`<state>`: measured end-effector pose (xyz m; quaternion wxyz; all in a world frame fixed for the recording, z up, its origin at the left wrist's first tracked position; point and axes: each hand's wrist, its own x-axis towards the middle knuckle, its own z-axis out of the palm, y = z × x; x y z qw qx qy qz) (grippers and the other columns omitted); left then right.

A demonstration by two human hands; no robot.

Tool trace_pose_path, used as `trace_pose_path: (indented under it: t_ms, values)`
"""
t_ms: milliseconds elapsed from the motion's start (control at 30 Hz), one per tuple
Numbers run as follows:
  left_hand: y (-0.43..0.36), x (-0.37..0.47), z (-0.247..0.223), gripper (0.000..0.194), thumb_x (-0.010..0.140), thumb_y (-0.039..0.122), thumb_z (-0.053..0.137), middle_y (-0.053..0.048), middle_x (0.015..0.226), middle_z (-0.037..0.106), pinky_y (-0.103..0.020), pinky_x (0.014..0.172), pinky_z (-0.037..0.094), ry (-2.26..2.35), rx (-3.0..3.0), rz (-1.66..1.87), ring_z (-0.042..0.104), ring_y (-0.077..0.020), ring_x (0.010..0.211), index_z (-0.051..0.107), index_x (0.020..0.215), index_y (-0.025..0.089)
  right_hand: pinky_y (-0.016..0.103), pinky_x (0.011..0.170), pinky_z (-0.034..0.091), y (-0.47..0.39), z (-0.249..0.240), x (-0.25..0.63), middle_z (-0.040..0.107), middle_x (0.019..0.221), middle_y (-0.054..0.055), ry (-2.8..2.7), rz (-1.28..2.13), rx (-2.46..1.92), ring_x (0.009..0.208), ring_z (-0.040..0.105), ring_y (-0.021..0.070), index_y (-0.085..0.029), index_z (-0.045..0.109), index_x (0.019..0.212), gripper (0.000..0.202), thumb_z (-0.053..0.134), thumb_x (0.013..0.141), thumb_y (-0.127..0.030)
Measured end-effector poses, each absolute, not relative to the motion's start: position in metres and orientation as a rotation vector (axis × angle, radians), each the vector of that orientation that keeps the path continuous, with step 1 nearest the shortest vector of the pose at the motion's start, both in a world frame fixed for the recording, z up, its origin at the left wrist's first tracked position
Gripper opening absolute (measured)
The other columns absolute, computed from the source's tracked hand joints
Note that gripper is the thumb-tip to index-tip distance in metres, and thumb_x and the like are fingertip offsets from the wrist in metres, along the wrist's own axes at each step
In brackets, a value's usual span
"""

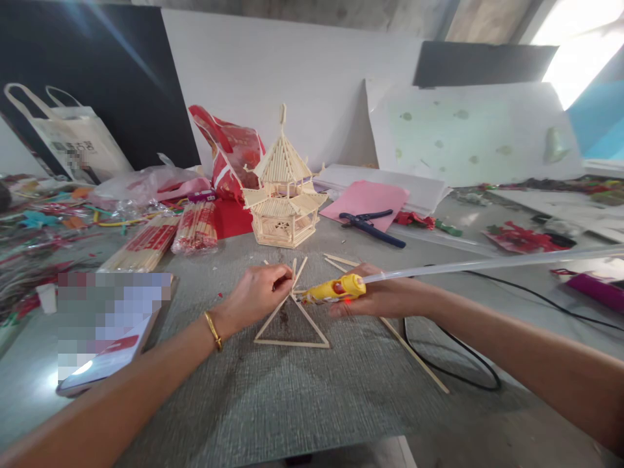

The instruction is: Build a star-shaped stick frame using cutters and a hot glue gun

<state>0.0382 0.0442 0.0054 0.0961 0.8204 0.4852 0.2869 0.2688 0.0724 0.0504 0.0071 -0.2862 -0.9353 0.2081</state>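
Glue gun [338, 288] brought in from the right to the apex of the stick frame [292, 343]
The glue gun is grasped in the right hand [377, 298], its long axis laid crosswise, nozzle leftward; the frame is laid flat on the table [234, 403] between both arms, its apex seemingly pinched by the fingertips of the left hand [260, 292], the nearer one; whether the nozzle is touching cannot be told

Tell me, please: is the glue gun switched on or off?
On, it seems: a red light glows on the glue gun in the right hand.
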Motion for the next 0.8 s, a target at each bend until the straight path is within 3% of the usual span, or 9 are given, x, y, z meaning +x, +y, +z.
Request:
trace_pose_path:
  t_ms: [200,800]
  values:
    - [0.0455,0.0370,0.0032,0.018,0.085,0.022,0.045,0.000,0.075,0.067,-0.022,0.060,0.042,1.428,2.435,0.863,0.059,-0.0110,0.064,0.062,0.081,0.017,0.025,0.051,0.027,0.0743,0.0463,0.2719,0.032,0.050,-0.005,-2.938,0.593,-0.913,0.051,0.034,0.0087,-0.016,0.047,0.058,0.044,0.047,0.084,-0.051]
    - [0.0455,0.0372,0.0037,0.019,0.085,0.023,0.045,-0.001,0.076,0.068,-0.022,0.061,0.043,1.420,2.434,0.863,0.059,-0.0113,0.065,0.063,0.083,0.017,0.022,0.052,0.029,0.0680,0.0522,0.2745,0.031,0.052,-0.006,-2.912,0.710,-0.976,0.051,0.034,0.0073,-0.016,0.046,0.058,0.040,0.053,0.082,-0.047]
